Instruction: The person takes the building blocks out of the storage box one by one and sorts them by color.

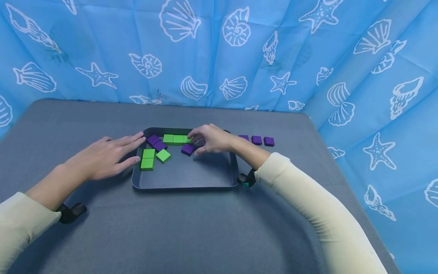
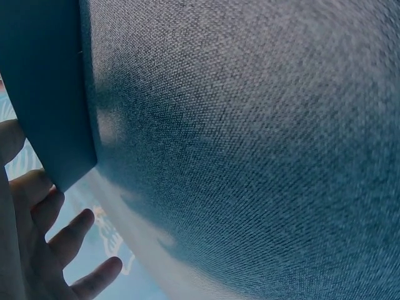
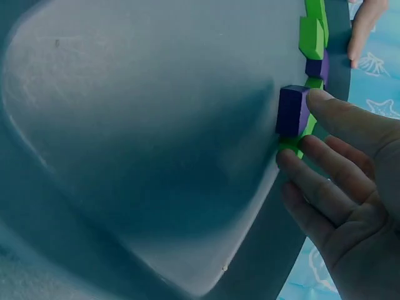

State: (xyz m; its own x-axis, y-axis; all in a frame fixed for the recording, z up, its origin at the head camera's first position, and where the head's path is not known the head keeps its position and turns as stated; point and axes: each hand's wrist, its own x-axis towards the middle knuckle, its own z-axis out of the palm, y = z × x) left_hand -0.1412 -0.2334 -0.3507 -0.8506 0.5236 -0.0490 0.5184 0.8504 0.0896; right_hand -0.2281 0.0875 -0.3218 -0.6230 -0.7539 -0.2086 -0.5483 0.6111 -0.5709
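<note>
A dark shallow tray point(image 1: 184, 187) holds several green and purple blocks, mostly at its left and far sides. My left hand point(image 1: 106, 158) lies at the tray's left rim, its fingers extended and touching the edge; the left wrist view shows the fingers point(image 2: 47, 209) by a tray corner. Over the far side reaches my right hand point(image 1: 213, 139), its fingertips at the right end of a row of green blocks point(image 1: 173, 139). Its thumb is beside a purple block point(image 1: 187, 149). In the right wrist view that purple block point(image 3: 292, 111) stands close to the thumb, with no grip visible.
Three purple blocks point(image 1: 256, 140) lie on the grey table point(image 1: 205, 228) beyond the tray's right side, one partly hidden by the right arm. Two purple blocks point(image 1: 156, 142) and a few green ones point(image 1: 148, 159) sit in the tray's left part. A blue curtain point(image 1: 212, 57) hangs behind.
</note>
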